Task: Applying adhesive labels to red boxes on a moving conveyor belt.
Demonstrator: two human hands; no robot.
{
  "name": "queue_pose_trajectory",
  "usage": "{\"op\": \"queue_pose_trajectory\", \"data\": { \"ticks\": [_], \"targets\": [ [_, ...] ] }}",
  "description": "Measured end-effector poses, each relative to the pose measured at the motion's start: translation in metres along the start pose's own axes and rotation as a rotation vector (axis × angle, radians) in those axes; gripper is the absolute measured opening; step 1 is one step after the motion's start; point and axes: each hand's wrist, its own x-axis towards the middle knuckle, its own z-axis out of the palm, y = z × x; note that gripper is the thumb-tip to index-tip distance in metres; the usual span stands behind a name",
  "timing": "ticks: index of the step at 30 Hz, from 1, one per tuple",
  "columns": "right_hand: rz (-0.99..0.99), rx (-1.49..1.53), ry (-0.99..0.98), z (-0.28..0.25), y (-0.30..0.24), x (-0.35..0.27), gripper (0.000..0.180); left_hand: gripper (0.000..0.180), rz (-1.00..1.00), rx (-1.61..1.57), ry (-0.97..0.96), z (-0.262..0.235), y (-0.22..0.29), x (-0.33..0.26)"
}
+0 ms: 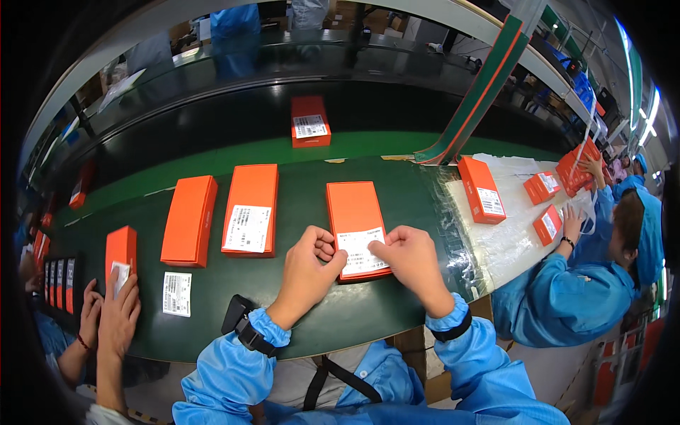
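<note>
An orange carton (353,203) lies in front of me on the dark green work surface. Across its near end sits a white printed label (360,261). My left hand (304,273) is at the label's left edge, fingers curled in and thumb tip against the label. From the other side, my right hand (416,261) has its thumb on the label's upper right part, with its fingers bent closed. Neither hand visibly lifts the carton. To the left lie a labelled orange carton (253,191) and an orange carton (188,219) with no label visible.
A loose label (176,294) lies on the surface. At far left, a co-worker's hand (117,312) touches a carton (121,244). One carton (310,122) sits on the belt (248,150). Right, a co-worker (574,283) handles cartons near a green post (478,92) and plastic sheeting (496,262).
</note>
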Motion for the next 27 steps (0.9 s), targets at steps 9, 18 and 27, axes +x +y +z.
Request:
{"op": "queue_pose_trajectory", "data": {
  "ticks": [9,18,27],
  "targets": [
    [-0.032,-0.341,0.178,-0.024,0.015,0.012,0.044,0.022,-0.033,-0.035,0.000,0.003,-0.009,0.001],
    [-0.266,-0.563,0.074,0.024,-0.006,-0.013,0.076,0.010,0.566,0.554,0.627,-0.047,0.008,0.006],
    [-0.346,-0.674,0.553,-0.073,0.079,0.049,0.056,0.015,0.534,0.551,0.443,-0.056,0.015,0.034]
  ]
}}
